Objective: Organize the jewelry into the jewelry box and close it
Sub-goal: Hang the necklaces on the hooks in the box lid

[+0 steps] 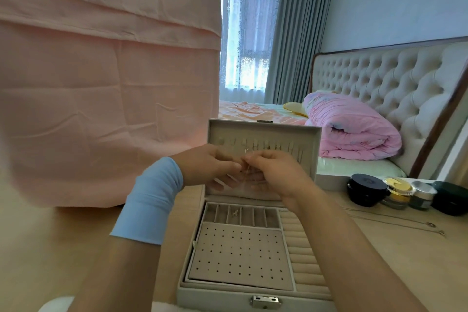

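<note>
Above the open jewelry box [217, 296], my left hand [211, 167] and right hand [277, 173] meet up. Both sets of fingertips pinch a thin chain [249, 173].

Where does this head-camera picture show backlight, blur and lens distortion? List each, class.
Head view: daylight glares through the lace curtain, washing out its lower part; the frame of the tufted headboard bows from wide-angle distortion; the left hand and right hand are softly blurred, so the thin chain they pinch barely shows.
</note>
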{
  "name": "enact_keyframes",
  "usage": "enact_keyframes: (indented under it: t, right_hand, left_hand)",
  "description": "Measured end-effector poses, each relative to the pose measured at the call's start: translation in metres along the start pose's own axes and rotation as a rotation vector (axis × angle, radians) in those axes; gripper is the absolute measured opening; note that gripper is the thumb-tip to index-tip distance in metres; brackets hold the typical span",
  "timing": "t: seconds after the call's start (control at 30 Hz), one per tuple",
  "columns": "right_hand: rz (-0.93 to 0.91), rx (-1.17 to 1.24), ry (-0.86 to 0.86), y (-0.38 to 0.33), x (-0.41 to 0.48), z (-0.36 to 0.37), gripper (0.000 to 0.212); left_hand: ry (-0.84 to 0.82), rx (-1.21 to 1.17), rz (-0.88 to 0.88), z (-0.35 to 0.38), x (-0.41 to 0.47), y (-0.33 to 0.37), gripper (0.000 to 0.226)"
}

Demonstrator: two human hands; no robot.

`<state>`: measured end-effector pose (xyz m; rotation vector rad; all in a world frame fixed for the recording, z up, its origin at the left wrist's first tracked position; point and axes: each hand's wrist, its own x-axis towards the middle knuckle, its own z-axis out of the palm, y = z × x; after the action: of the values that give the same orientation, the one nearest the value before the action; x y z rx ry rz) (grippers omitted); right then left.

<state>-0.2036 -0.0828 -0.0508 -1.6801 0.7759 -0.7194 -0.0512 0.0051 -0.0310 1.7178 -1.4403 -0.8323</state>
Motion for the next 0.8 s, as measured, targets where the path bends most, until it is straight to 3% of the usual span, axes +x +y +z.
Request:
enact_keyframes:
  t: [0.17,0.47,0.57,0.67,0.73,0.8]
  right_hand:
    - [-0.063,-0.115,0.012,-0.007,0.0,-0.017,0.017]
    - [-0.12,-0.206,0.069,-0.003,0.004,-0.031,0.014]
    - [-0.046,-0.344,-0.015,-0.002,0.003,-0.038,0.02]
    - [0.055,-0.507,-0.216,0.001,0.0,-0.036,0.018]
    - [0.086,-0.454,-0.303,0.006,-0.001,-0.027,0.013]
    - [0.063,-0.346,-0.285,0.011,0.001,-0.019,0.016]
  left_hand:
    - [0.105,0.074,-0.011,0.009,0.004,0.002,0.021]
    - [0.108,0.05,-0.036,0.041,0.011,0.013,0.022]
    - [0.151,0.099,-0.032,0.038,0.011,0.011,0.018]
    - [0.189,0.128,0.004,0.034,0.012,0.01,0.015]
    - [0.205,0.125,0.045,0.033,0.013,0.009,0.014]
    - [0.224,0.124,0.082,0.032,0.014,0.008,0.013]
